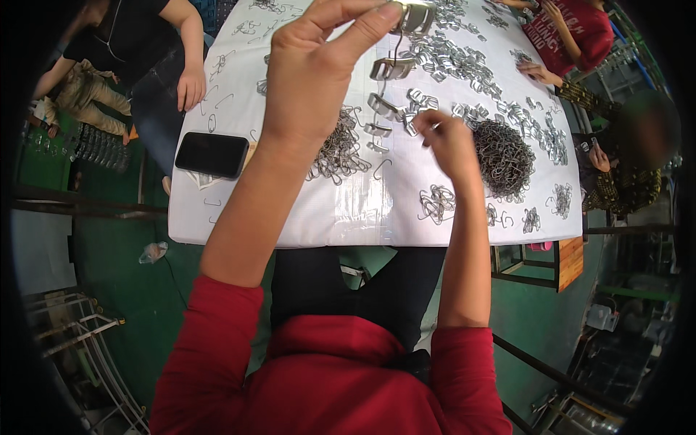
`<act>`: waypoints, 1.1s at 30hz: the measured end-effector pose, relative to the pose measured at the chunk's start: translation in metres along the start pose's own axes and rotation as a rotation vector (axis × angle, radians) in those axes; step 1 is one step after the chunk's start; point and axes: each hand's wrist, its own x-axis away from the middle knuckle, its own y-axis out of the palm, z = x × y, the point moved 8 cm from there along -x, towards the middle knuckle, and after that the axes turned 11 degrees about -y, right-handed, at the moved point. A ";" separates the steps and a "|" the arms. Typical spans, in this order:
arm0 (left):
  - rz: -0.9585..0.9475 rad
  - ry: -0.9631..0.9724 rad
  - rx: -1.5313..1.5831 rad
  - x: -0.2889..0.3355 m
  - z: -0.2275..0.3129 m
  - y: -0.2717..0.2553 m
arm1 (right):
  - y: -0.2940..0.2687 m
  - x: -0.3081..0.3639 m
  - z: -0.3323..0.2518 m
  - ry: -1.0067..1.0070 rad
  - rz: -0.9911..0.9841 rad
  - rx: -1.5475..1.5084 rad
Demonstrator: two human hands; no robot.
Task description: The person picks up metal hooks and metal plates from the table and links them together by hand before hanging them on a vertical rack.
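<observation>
My left hand is raised over the far middle of the table, thumb and fingers closed on a shiny bent metal clip. A thin wire hook hangs from that clip, and more clips follow below in a string, among them a curved clip and a lower clip. My right hand is beside the lower end of the string, its fingers curled and smeared by motion. Whether it holds anything does not show. Between my arms lies a heap of wire hooks.
A large pile of wire hooks sits right of my right hand. Loose metal clips spread over the far white tabletop. A black phone lies at the left edge. Other people sit left and right, one with a hand on the table.
</observation>
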 end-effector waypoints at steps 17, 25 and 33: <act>0.011 -0.024 -0.186 0.006 0.011 -0.001 | -0.028 0.009 -0.073 -0.085 -0.037 -0.576; 0.049 -0.003 -0.262 0.010 0.019 0.012 | -0.082 -0.005 -0.143 -0.220 0.408 -0.698; -0.004 0.051 -0.391 0.014 0.017 0.035 | -0.090 -0.005 -0.138 -0.310 0.563 -0.737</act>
